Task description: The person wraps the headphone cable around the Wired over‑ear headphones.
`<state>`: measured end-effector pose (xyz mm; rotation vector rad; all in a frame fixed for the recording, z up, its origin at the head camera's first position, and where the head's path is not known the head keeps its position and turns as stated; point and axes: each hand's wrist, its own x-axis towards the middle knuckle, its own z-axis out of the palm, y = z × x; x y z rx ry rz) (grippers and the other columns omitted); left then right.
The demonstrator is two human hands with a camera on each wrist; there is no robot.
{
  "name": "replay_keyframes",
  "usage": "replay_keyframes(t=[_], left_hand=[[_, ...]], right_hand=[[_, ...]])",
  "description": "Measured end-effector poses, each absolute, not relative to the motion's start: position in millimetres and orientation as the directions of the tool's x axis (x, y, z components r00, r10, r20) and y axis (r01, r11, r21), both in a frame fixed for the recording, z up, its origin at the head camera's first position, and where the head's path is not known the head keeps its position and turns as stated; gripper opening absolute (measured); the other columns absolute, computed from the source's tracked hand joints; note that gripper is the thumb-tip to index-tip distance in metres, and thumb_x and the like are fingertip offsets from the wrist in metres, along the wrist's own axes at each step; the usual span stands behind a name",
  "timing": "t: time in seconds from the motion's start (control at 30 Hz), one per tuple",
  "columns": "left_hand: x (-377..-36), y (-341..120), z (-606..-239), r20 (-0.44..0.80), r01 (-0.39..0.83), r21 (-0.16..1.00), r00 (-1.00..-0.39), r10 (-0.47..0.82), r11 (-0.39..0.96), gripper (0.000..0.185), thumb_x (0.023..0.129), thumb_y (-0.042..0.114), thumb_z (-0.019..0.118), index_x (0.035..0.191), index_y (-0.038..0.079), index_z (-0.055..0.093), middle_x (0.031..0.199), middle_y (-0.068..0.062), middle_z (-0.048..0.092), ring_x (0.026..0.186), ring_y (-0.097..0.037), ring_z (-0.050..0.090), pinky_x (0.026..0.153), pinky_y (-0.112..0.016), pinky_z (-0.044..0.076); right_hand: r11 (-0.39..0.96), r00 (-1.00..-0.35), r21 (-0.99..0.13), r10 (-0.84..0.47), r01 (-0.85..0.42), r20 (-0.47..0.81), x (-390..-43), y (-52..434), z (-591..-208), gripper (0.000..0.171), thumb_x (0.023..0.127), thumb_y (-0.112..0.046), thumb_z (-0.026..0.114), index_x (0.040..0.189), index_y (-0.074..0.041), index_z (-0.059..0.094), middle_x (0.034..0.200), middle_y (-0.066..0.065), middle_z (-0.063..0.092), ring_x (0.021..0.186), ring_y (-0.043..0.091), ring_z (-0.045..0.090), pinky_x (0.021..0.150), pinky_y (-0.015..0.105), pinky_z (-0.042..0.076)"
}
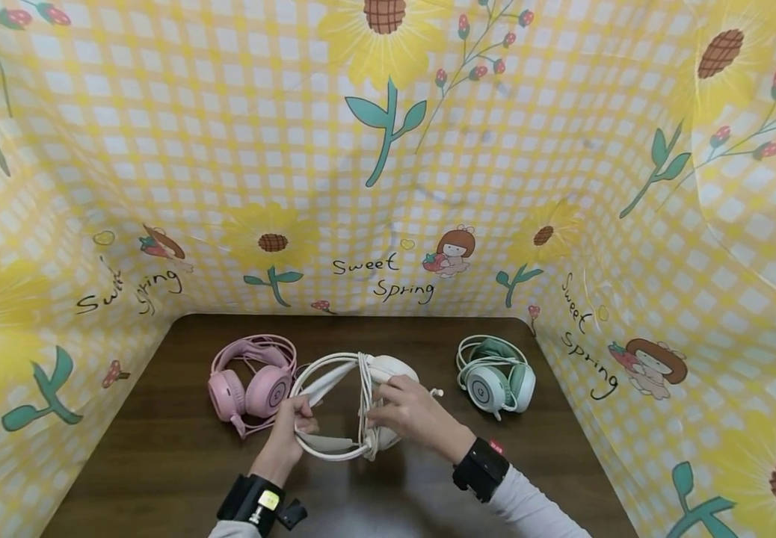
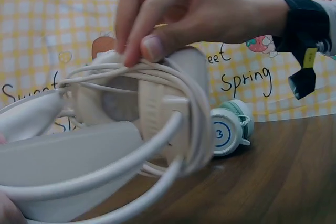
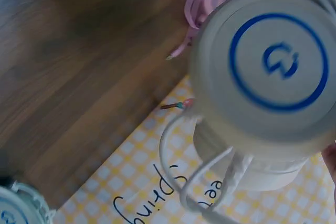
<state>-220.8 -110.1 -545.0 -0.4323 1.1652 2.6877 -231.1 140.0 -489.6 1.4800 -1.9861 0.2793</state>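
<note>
A pair of white headphones (image 1: 391, 367) is held up over the table, its cable (image 1: 365, 385) wound in several loops around the ear cups. My left hand (image 1: 285, 433) grips the headband side, thumb and fingers curled round it. Over at the ear cups, my right hand (image 1: 411, 411) pinches strands of the cable between thumb and fingertips, which shows closely in the left wrist view. One round ear cup (image 3: 278, 61) with a blue ring and logo fills much of the right wrist view.
Pink headphones (image 1: 268, 392) rest on the brown table (image 1: 159, 448) behind my left hand. White-and-green headphones (image 1: 485, 388) lie at the right, cable wrapped about them. A yellow checked cloth (image 1: 226, 149) with flower prints rises around the table's back and sides.
</note>
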Motion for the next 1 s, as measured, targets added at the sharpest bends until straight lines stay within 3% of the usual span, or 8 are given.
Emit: replay_keyframes(t=[0.1,0.17,0.33,0.43,0.6,0.73,0.87,1.0], left_hand=[[-219.1,-111.4,-553.5,-0.339,-0.311,0.689,-0.937,0.088,-0.655,0.022,0.075,-0.007,0.03,0.076,-0.001,0.051,0.05,0.011,0.028,0.038,0.002,0.025,0.038,-0.01,0.019],[-216.9,-113.4,-559.1,-0.341,-0.338,0.68,-0.931,0.127,-0.651,0.024,0.076,-0.007,0.028,0.076,-0.001,0.051,0.052,0.011,0.028,0.039,0.003,0.025,0.038,-0.01,0.02],[-212.8,-120.7,-570.7,-0.324,-0.419,0.653,-0.907,0.267,-0.631,0.027,0.074,-0.008,0.026,0.078,-0.001,0.052,0.054,0.01,0.03,0.042,0.003,0.023,0.04,-0.01,0.019],[-213.3,-123.7,-575.0,-0.311,-0.462,0.67,-0.886,0.345,-0.581,0.028,0.074,-0.007,0.026,0.081,0.0,0.053,0.056,0.01,0.031,0.045,0.003,0.024,0.042,-0.01,0.02],[-221.2,-130.8,-576.4,-0.315,-0.48,0.742,-0.866,0.388,-0.469,0.02,0.082,-0.005,0.035,0.086,0.003,0.053,0.061,0.007,0.038,0.048,0.0,0.034,0.045,-0.011,0.032],[-226.7,-145.5,-578.7,-0.31,-0.529,0.696,-0.831,0.462,-0.485,0.018,0.099,0.007,0.038,0.099,0.008,0.056,0.082,-0.003,0.062,0.07,-0.012,0.061,0.072,-0.027,0.053],[-217.5,-159.8,-590.1,-0.352,-0.523,0.67,-0.848,0.395,-0.527,0.022,0.105,0.024,0.04,0.113,0.018,0.06,0.11,-0.012,0.064,0.103,-0.027,0.063,0.098,-0.044,0.046],[-196.0,-165.0,-613.4,-0.396,-0.489,0.721,-0.872,0.288,-0.491,0.026,0.105,0.025,0.041,0.122,0.022,0.06,0.126,-0.016,0.058,0.117,-0.031,0.056,0.104,-0.049,0.04]], right_hand=[[0.345,-0.163,0.252,-0.823,-0.904,0.544,-223.8,147.0,-496.7,0.028,0.086,-0.045,0.073,0.102,-0.022,0.078,0.104,-0.004,0.067,0.1,0.017,0.058,0.096,0.036,0.046],[0.35,-0.18,0.294,-0.859,-0.889,0.48,-218.5,154.1,-501.6,0.047,0.085,-0.059,0.067,0.116,-0.025,0.074,0.116,-0.005,0.067,0.112,0.021,0.057,0.102,0.048,0.041],[0.334,-0.252,0.284,-0.923,-0.899,0.29,-206.2,169.9,-510.9,0.075,0.081,-0.066,0.066,0.145,-0.031,0.05,0.146,-0.006,0.049,0.141,0.029,0.034,0.103,0.074,0.022],[0.317,-0.257,0.218,-0.93,-0.923,0.263,-201.3,173.4,-515.6,0.076,0.082,-0.057,0.071,0.149,-0.032,0.044,0.15,-0.007,0.045,0.144,0.026,0.029,0.103,0.069,0.028],[0.329,-0.25,0.183,-0.901,-0.926,0.353,-200.7,173.6,-527.5,0.072,0.081,-0.057,0.072,0.144,-0.03,0.051,0.147,-0.007,0.049,0.14,0.022,0.037,0.095,0.055,0.039],[0.356,-0.256,0.181,-0.871,-0.917,0.419,-204.2,173.5,-540.0,0.072,0.081,-0.057,0.073,0.143,-0.026,0.054,0.145,-0.006,0.051,0.136,0.022,0.042,0.093,0.053,0.04],[0.449,-0.323,0.167,-0.813,-0.878,0.484,-213.3,172.6,-552.2,0.07,0.08,-0.053,0.076,0.14,-0.024,0.057,0.14,-0.004,0.055,0.133,0.023,0.046,0.093,0.055,0.039],[0.62,-0.455,0.138,-0.691,-0.773,0.562,-229.9,165.9,-565.7,0.067,0.077,-0.05,0.08,0.136,-0.023,0.061,0.133,-0.002,0.061,0.127,0.024,0.051,0.088,0.057,0.039]])
